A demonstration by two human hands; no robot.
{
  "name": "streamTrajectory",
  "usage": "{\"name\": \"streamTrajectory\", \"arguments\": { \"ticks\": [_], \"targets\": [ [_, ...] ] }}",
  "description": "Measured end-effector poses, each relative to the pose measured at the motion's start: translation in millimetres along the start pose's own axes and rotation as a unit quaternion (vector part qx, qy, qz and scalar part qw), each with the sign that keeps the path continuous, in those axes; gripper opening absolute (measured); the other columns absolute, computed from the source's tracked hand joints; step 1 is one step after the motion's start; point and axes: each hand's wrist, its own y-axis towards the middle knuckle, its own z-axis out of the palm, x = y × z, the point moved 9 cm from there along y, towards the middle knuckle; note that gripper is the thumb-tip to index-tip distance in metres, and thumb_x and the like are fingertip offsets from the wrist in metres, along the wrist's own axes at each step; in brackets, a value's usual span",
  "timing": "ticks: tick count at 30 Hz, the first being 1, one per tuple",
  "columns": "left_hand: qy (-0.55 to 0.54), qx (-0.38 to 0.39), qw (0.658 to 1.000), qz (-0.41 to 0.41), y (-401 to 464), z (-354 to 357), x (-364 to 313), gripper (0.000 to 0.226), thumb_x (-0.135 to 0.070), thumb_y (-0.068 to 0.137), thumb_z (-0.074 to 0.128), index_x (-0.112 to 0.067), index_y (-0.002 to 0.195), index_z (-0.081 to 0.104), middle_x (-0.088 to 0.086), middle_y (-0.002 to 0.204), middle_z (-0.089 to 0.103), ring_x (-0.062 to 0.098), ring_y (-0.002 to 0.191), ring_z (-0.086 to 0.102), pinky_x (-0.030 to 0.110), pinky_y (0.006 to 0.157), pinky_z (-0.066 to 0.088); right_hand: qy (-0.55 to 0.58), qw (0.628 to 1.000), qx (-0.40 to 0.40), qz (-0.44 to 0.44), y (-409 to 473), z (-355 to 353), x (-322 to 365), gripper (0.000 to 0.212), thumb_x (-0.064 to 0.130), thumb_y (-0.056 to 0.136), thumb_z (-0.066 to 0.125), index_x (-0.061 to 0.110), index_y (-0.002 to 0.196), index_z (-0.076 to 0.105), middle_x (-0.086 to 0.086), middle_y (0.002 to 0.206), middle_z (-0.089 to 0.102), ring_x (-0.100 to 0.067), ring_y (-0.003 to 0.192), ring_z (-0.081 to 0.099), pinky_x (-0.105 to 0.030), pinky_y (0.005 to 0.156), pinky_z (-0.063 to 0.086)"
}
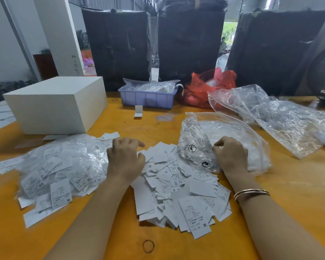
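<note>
A loose heap of white size labels (178, 186) marked XL, M, S and XS lies on the orange table (120, 231) in front of me. My left hand (125, 158) hovers over the heap's left edge, its fingers loosely curled and holding nothing that I can see. A clear printed plastic bag (199, 149) lies to the right of the heap, and my right hand (231, 154) pinches its crumpled plastic with curled fingers. A second pile of labels in thin plastic (58, 169) lies at the left.
A white block (56, 104) stands at the back left. Behind the heap is a purple tray (148, 98) with bagged labels, then a red plastic bag (210, 85). Crumpled clear bags (281, 117) cover the right. A rubber band (148, 246) lies near the front edge. Dark bundles stand behind the table.
</note>
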Motion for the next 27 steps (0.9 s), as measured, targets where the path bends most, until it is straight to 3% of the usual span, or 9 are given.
{"name": "streamTrajectory", "arguments": {
  "ticks": [5, 9, 12, 13, 15, 19, 21, 24, 27],
  "targets": [
    [-0.159, 0.008, 0.982, 0.097, -10.2, 4.7, -37.2, 0.023, -0.009, 0.086, 0.059, -0.021, 0.103, 0.068, -0.004, 0.106, 0.064, 0.02, 0.113, 0.044, 0.032, 0.089, 0.031, -0.024, 1.0, -0.003, 0.007, 2.1, 2.4, -8.3, 0.024, 0.028, 0.094, 0.051, 0.012, 0.098, 0.068, -0.008, 0.093, 0.068, -0.028, 0.092, 0.057, -0.035, 0.079, 0.031],
    [-0.198, 0.012, 0.974, 0.111, -13.1, 3.8, -45.4, 0.024, -0.003, 0.086, 0.058, -0.018, 0.101, 0.069, -0.008, 0.103, 0.064, 0.018, 0.112, 0.048, 0.04, 0.095, 0.038, -0.001, 0.993, -0.118, -0.026, -4.1, -22.9, 0.5, 0.016, 0.02, 0.092, 0.056, 0.009, 0.093, 0.068, -0.01, 0.089, 0.068, -0.031, 0.087, 0.057, -0.031, 0.072, 0.021],
    [-0.279, 0.014, 0.956, 0.089, -13.0, 0.1, -46.2, 0.025, -0.002, 0.088, 0.057, -0.021, 0.101, 0.068, -0.019, 0.097, 0.059, 0.012, 0.108, 0.048, 0.017, 0.09, 0.036, 0.099, 0.964, -0.206, -0.134, -20.0, -48.8, 32.9, 0.006, 0.013, 0.086, 0.064, 0.009, 0.083, 0.067, -0.006, 0.083, 0.068, -0.025, 0.08, 0.059, -0.029, 0.071, 0.019],
    [-0.311, 0.027, 0.947, 0.08, -12.7, 0.8, -46.4, 0.025, -0.004, 0.089, 0.057, -0.023, 0.102, 0.067, -0.022, 0.097, 0.058, 0.01, 0.108, 0.049, 0.009, 0.086, 0.034, 0.158, 0.951, -0.197, -0.177, -25.6, -51.2, 46.5, 0.005, 0.012, 0.086, 0.064, 0.009, 0.082, 0.067, -0.005, 0.08, 0.068, -0.021, 0.076, 0.06, -0.03, 0.072, 0.025],
    [-0.373, 0.071, 0.923, 0.067, -12.6, 6.2, -48.5, 0.021, -0.016, 0.092, 0.056, -0.03, 0.107, 0.063, -0.021, 0.104, 0.06, 0.005, 0.109, 0.051, 0.007, 0.083, 0.034, 0.295, 0.922, -0.106, -0.226, -36.1, -43.3, 72.4, 0.005, 0.011, 0.089, 0.06, 0.009, 0.085, 0.063, -0.001, 0.074, 0.066, -0.013, 0.069, 0.061, -0.032, 0.072, 0.042],
    [-0.482, 0.159, 0.861, 0.036, -14.7, 17.0, -53.0, 0.04, -0.048, 0.085, 0.059, -0.033, 0.121, 0.053, -0.013, 0.116, 0.061, -0.008, 0.106, 0.054, 0.007, 0.078, 0.044, 0.439, 0.876, 0.084, -0.183, -54.3, -9.8, 100.5, 0.005, 0.012, 0.092, 0.056, 0.013, 0.087, 0.056, 0.005, 0.067, 0.064, -0.007, 0.063, 0.062, -0.028, 0.062, 0.05],
    [-0.505, 0.17, 0.846, 0.013, -14.7, 20.5, -51.3, 0.037, -0.044, 0.079, 0.061, -0.03, 0.113, 0.06, -0.009, 0.109, 0.066, -0.003, 0.101, 0.06, 0.011, 0.077, 0.046, 0.466, 0.861, 0.114, -0.17, -57.4, -2.4, 104.3, 0.005, 0.011, 0.092, 0.055, 0.013, 0.087, 0.056, 0.004, 0.068, 0.065, -0.006, 0.064, 0.063, -0.025, 0.062, 0.05],
    [-0.536, 0.124, 0.835, -0.033, -10.0, 19.0, -39.5, 0.008, -0.026, 0.082, 0.067, -0.02, 0.088, 0.068, -0.006, 0.085, 0.073, 0.003, 0.083, 0.066, 0.011, 0.07, 0.047, 0.484, 0.852, 0.138, -0.142, -57.9, 5.9, 105.4, 0.007, 0.012, 0.094, 0.052, 0.017, 0.09, 0.054, -0.001, 0.073, 0.067, -0.006, 0.067, 0.063, -0.021, 0.064, 0.049],
    [-0.595, 0.066, 0.795, -0.098, -4.5, 18.8, -21.2, 0.006, -0.017, 0.085, 0.066, -0.011, 0.088, 0.064, -0.002, 0.081, 0.073, 0.004, 0.076, 0.065, 0.013, 0.068, 0.048, 0.395, 0.895, 0.151, -0.138, -59.8, 19.7, 104.6, 0.015, 0.017, 0.097, 0.047, 0.019, 0.109, 0.055, -0.005, 0.098, 0.068, -0.009, 0.088, 0.061, -0.028, 0.08, 0.048]
  ]
}}
